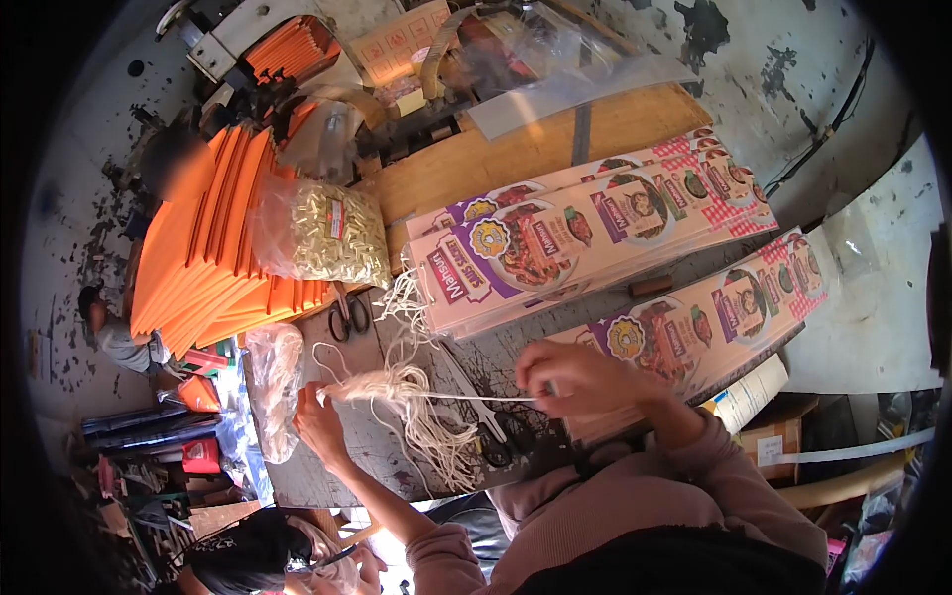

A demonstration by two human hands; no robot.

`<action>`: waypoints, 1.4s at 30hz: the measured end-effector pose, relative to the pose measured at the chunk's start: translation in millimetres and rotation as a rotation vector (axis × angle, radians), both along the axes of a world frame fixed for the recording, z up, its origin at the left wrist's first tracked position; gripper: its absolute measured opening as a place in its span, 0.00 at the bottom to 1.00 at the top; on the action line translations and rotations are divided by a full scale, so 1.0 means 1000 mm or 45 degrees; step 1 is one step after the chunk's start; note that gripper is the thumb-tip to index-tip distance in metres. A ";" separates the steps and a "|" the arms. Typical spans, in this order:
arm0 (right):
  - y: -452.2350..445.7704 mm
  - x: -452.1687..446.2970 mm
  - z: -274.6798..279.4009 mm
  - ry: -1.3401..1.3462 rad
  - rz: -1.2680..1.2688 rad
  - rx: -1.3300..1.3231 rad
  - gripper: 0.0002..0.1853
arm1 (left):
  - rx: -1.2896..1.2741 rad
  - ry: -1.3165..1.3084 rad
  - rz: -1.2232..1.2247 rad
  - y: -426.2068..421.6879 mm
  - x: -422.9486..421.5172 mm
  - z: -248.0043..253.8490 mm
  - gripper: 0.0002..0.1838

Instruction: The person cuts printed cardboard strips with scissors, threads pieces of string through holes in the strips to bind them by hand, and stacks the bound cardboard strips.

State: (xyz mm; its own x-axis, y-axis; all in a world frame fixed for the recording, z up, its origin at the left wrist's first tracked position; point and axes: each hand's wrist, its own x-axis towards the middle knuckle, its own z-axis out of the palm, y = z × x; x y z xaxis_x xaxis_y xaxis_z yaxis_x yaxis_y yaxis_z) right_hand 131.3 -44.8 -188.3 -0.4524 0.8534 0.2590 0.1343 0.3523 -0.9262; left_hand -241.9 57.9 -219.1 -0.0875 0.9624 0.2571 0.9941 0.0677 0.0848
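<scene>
Left hand (319, 426) pinches the gathered end of a pale string bundle (405, 393), right hand (587, 381) one taut strand (476, 398) beside it; likely light, limp, best held where gathered.

A stack of orange sheets (213, 248) fills the left; a person (243, 555) is lower left, a cardboard box (778, 443) lower right.

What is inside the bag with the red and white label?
The bag holds many small, gold-coloured pieces. The label covers some, and the outer ones hide whatever lies deeper.
</scene>
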 end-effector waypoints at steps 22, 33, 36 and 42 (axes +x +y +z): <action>-0.100 0.135 0.087 1.738 -0.517 0.683 0.11 | -0.446 -0.852 -1.022 -0.060 0.141 0.023 0.15; -0.186 0.194 0.088 1.354 -0.975 0.987 0.08 | -0.752 -1.057 -0.969 -0.122 0.201 -0.002 0.11; -0.158 0.180 0.076 1.335 -0.834 0.856 0.08 | -1.053 -1.091 -0.816 -0.125 0.202 0.001 0.11; -0.119 0.158 0.066 1.026 -0.975 0.639 0.09 | -1.097 -1.212 -0.725 -0.129 0.203 0.007 0.10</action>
